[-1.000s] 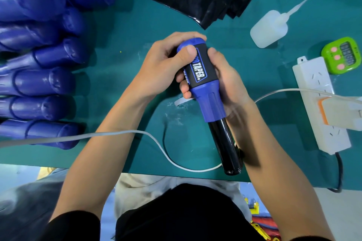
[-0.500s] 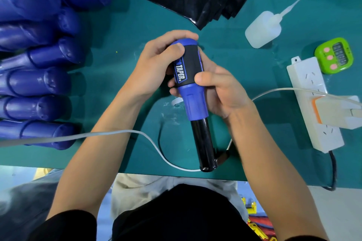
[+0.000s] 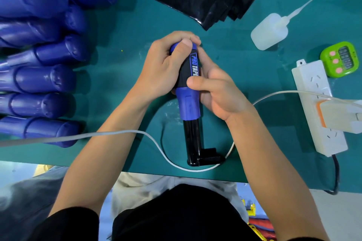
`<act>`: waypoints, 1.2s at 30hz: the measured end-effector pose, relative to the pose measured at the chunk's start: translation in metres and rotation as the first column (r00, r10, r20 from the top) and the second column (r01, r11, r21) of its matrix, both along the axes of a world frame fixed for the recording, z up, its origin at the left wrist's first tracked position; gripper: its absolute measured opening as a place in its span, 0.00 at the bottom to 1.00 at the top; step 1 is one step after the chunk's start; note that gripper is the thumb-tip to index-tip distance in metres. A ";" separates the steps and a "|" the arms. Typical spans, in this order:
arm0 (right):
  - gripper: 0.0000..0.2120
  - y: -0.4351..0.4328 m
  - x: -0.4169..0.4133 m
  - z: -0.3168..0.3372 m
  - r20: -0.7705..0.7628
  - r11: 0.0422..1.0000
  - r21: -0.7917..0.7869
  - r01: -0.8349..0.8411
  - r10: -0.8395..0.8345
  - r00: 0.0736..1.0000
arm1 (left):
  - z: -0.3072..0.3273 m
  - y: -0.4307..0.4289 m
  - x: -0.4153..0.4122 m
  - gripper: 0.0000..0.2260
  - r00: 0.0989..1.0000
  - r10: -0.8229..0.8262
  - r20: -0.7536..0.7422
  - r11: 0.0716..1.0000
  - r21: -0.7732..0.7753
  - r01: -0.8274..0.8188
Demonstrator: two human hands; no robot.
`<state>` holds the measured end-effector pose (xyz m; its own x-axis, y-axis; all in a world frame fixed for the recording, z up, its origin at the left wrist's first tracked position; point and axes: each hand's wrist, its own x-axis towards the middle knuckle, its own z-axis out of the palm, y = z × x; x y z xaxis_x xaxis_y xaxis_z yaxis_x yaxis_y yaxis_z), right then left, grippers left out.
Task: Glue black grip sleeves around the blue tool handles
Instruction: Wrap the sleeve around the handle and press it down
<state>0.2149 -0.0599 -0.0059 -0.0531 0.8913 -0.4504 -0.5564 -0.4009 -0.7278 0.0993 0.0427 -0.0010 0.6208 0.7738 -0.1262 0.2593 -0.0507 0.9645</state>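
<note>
Centrally, blue tool handle (image 3: 189,101) with black grip sleeve (image 3: 188,68) clasped between left hand (image 3: 162,68) and right hand (image 3: 217,92).

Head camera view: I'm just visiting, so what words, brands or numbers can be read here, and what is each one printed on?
"PRO TAPE": on the black grip sleeve around the blue tool handle; the thumb of the right hand hides anything that follows.
Green timer: the display digits are too blurred to read.
White power strip: no legible markings.
</note>
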 end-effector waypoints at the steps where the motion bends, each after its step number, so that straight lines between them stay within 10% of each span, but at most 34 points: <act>1: 0.32 0.001 0.000 0.000 -0.006 1.000 -0.003 0.013 -0.013 1.000 | 0.000 0.000 0.000 0.14 1.000 0.013 0.002 1.000 -0.005 -0.013; 13: 0.24 0.003 -0.004 0.001 0.169 0.998 0.021 0.053 -0.056 0.984 | 0.004 0.008 -0.003 0.13 0.994 -0.108 0.007 0.991 -0.076 0.108; 23: 0.39 -0.001 0.004 -0.005 0.009 0.992 0.092 -0.082 0.081 0.997 | 0.008 0.003 -0.001 0.12 0.992 -0.124 -0.039 0.992 -0.041 0.122; 30: 0.25 0.004 0.005 -0.004 -0.166 0.994 -0.009 0.106 -0.106 0.980 | 0.007 0.023 -0.018 0.38 0.895 -0.440 0.067 0.882 -0.154 0.445; 36: 0.26 0.004 -0.001 -0.001 -0.123 0.983 -0.089 0.162 -0.172 0.977 | 0.001 0.012 -0.010 0.12 0.979 -0.195 -0.059 0.980 0.035 0.198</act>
<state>0.2137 -0.0561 -0.0066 0.0315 0.8549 -0.5178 -0.7078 -0.3467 -0.6155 0.0892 0.0543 -0.0003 0.7541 0.6426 -0.1356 0.2933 -0.1449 0.9450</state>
